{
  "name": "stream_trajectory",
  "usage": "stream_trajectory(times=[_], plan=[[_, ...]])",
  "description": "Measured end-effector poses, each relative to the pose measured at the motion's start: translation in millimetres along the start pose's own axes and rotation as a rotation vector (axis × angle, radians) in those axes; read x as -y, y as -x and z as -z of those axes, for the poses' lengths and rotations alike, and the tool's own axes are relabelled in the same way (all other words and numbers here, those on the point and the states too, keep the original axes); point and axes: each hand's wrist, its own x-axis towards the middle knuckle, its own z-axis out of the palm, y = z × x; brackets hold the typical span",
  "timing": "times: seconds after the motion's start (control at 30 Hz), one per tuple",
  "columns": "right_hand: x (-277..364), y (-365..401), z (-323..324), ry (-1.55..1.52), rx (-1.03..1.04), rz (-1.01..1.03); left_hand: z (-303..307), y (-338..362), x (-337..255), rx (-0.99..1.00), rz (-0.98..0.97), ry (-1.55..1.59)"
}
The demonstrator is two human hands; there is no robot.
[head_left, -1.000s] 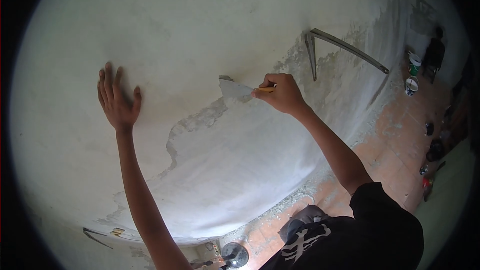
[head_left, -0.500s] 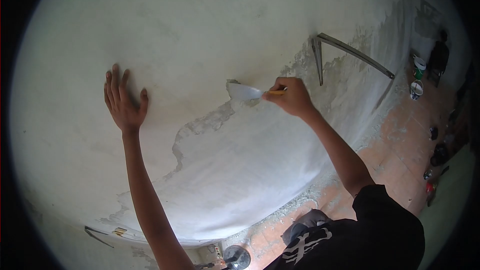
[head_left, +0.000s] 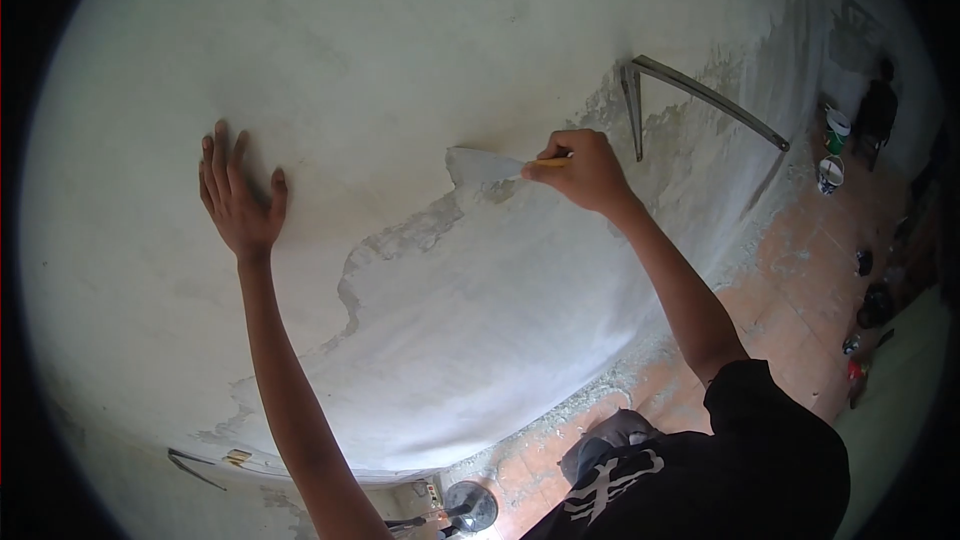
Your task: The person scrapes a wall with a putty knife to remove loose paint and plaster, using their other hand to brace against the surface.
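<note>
My right hand (head_left: 583,173) is closed round the yellow handle of a putty knife (head_left: 487,166). Its wide, pale blade lies against the wall (head_left: 330,70), at the upper end of a ragged edge where the paint layer has come off. Below that edge runs a rough grey strip (head_left: 405,237), then a smoother whitish area. To the left, my left hand (head_left: 240,198) rests on the painted wall, fingers spread and nothing in it.
A metal bracket (head_left: 705,100) juts from the wall right of my right hand; another bracket (head_left: 197,470) is at lower left. Debris (head_left: 590,400) lies along the wall's foot on the orange tiled floor (head_left: 790,310). Buckets (head_left: 831,175) and a fan-like round object (head_left: 470,507) stand farther off.
The putty knife blade has shifted slightly at the paint edge and now covers the small grey notch there. My left hand stays on the wall; the whole view has shifted a little.
</note>
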Motion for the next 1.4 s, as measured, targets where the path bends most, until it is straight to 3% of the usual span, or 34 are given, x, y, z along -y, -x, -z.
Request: stream_trajectory(times=[0.17, 0.6, 0.7, 0.97, 1.4], plan=[[8.4, 0.7, -1.3, -0.029, 0.049, -0.122, -0.8, -1.4, 0.7, -0.006, 0.001, 0.012], [4.9, -6.1, 0.2, -0.055, 0.025, -0.075, 0.4, -2.9, 0.7, -0.010, 0.019, -0.003], [10.7, -3.4, -1.1, 0.015, 0.049, -0.141, 0.7, -1.0, 1.7, -0.009, 0.023, 0.004], [23.5, -6.9, 6.1, 0.115, 0.055, 0.001, -0.4, -1.5, -0.2, 0.001, 0.037, 0.004], [21.1, -13.4, 13.2, 0.187, 0.066, 0.002, -2.3, -2.2, 0.8, -0.020, 0.047, -0.010]])
